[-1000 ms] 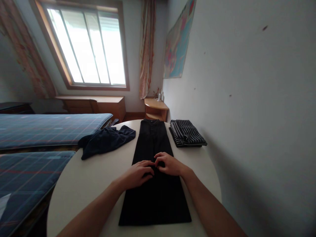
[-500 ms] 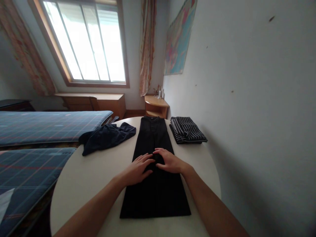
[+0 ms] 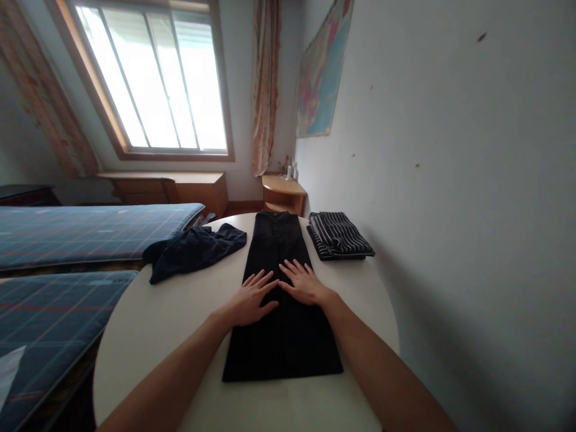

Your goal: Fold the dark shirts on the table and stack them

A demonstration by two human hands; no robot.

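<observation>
Black trousers (image 3: 281,348) lie flat and lengthwise on the round white table (image 3: 180,318), waistband at the far edge and hems towards me. My left hand (image 3: 252,300) rests palm down on the left side of the legs, fingers spread. Beside it, my right hand (image 3: 302,282) lies flat on the right side, also with spread fingers. The fingertips of the two hands nearly meet near the middle of the cloth. Neither hand grips the fabric. Parts of the legs are hidden under my palms.
A crumpled dark navy garment (image 3: 193,249) lies at the table's left edge. Folded black-and-white striped clothing (image 3: 342,237) sits at the right, near the wall (image 3: 472,240). Blue plaid mattresses (image 3: 90,237) stand to the left. A small wooden corner shelf (image 3: 283,186) is behind the table.
My hands have flattened and their fingers have spread on the trousers; the right hand has slid slightly farther away. The trousers' hem sits a little farther from me.
</observation>
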